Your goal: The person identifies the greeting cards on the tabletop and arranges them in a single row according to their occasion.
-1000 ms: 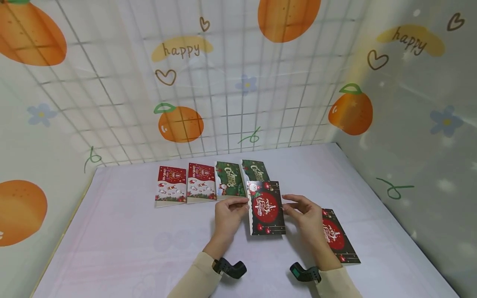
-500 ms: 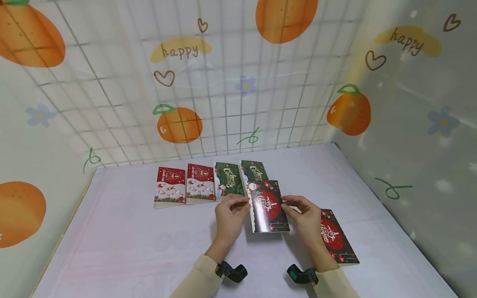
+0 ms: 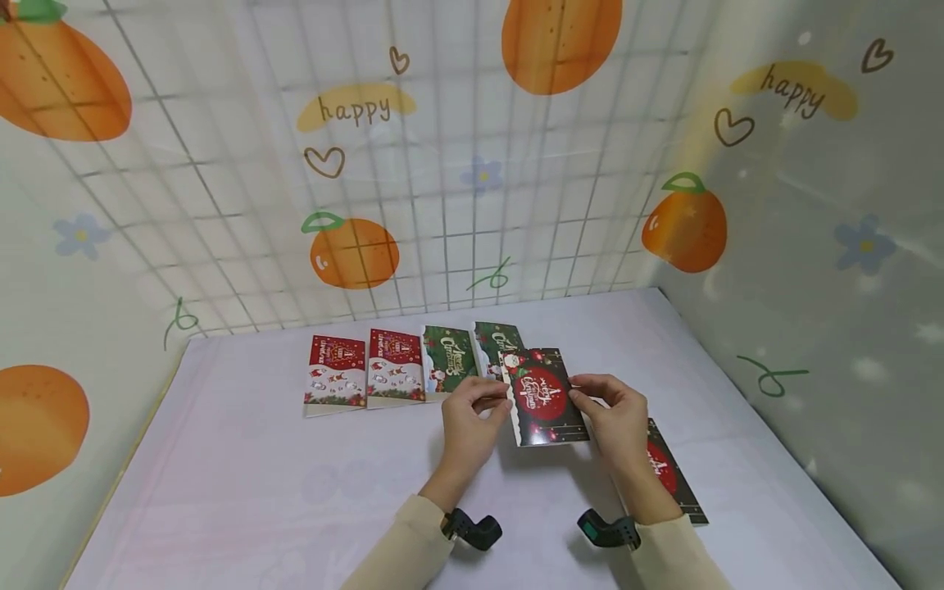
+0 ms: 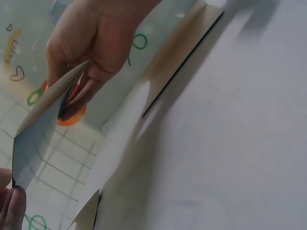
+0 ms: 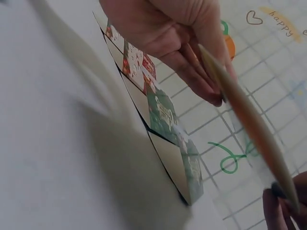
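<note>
Left hand (image 3: 472, 410): fingers pinch the black card's (image 3: 546, 397) left edge.
Right hand (image 3: 618, 414): fingers pinch its right edge.
Card: lifted above the surface (image 3: 295, 492).

Head view high, facing down-forward at table (image 3: 295, 492); 2 wrist views low, close, sharing held card (image 3: 546, 397).
</note>
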A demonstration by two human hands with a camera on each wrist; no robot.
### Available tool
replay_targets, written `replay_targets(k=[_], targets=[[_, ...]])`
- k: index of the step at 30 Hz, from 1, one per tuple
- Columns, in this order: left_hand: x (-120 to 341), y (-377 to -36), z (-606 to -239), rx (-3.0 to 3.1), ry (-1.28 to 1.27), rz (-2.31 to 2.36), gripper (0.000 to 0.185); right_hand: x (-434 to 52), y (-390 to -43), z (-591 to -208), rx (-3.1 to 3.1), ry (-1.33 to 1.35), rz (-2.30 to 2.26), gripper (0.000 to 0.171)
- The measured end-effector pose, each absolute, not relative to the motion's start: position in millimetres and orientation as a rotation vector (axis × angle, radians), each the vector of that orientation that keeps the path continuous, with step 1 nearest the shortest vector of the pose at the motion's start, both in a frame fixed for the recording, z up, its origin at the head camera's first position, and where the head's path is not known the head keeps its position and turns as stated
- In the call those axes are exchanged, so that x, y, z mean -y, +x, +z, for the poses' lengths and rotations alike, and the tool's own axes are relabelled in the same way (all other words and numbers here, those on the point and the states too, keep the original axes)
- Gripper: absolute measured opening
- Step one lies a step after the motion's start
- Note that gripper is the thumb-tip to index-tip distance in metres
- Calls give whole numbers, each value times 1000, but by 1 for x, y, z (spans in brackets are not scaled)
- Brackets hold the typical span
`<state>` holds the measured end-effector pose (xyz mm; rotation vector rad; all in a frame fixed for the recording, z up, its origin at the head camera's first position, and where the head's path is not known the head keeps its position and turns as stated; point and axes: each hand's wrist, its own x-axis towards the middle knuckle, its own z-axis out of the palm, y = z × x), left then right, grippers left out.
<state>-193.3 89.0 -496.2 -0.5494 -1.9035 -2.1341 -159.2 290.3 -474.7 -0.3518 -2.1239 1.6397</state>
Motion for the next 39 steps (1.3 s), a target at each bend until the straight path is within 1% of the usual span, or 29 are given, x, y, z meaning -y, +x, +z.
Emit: replay_targets(k=[6,17,27,32,39], targets=[[-108,-205,-498,1937,-532,-2099,21,-304,-173,-467,2207,-430,1587,19],[-130,-245,-503,2031,-520,-1975,18,-331,-209,-452,2390,-374,1471,20],[-142,-272,-498,2162,-501,-1927,18,-342,-240,-448,2396,-391,1432,21],[-152,-283,-498,2227,-449,-1888,18,-349,-253,-454,2424,-400,1392,22],[-163,-290,-503,2325,-419,-1843,16,-358,-270,-472,2463,-480,1375,21]])
